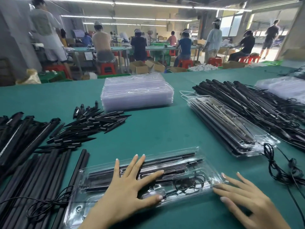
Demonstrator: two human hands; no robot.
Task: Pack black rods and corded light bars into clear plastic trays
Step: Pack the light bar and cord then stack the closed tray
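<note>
Clear plastic tray (208, 180) under spread fingers (140, 164) | likely light, flexible, slippery | left hand (127, 187) presses flat, right hand (244, 194) spread at its end | grip by rims

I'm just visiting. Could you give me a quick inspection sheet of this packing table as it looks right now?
Surface: green table, mostly covered with stock.
Job's things: filled clear tray under the hands; stack of empty trays; stack of packed trays; black rods; light bars.
Clutter: pile of pointed black stakes.
Hands: left hand flat on the tray; right hand flat at the tray's right end.
Cables: loose black cord on the right.
Surroundings: workers seated on red stools, cardboard boxes.
</note>
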